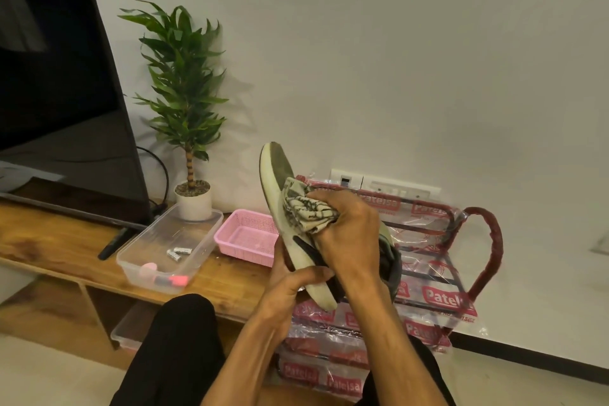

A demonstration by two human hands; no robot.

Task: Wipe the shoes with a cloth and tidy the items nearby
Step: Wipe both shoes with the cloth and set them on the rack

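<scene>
Cream-soled, dark-topped sneaker (276, 180) is held up before a plastic-wrapped red metal rack (487, 241), toe upward, sole towards the camera. The left hand (290, 287) grips its heel end, thumb curled across the sole. The right hand (349, 227) bunches a crumpled beige, black-patterned cloth (306, 211) against the midsole. The shoe looks light and fairly stiff, the cloth limp; the heel probably gives the firmest hold.
</scene>
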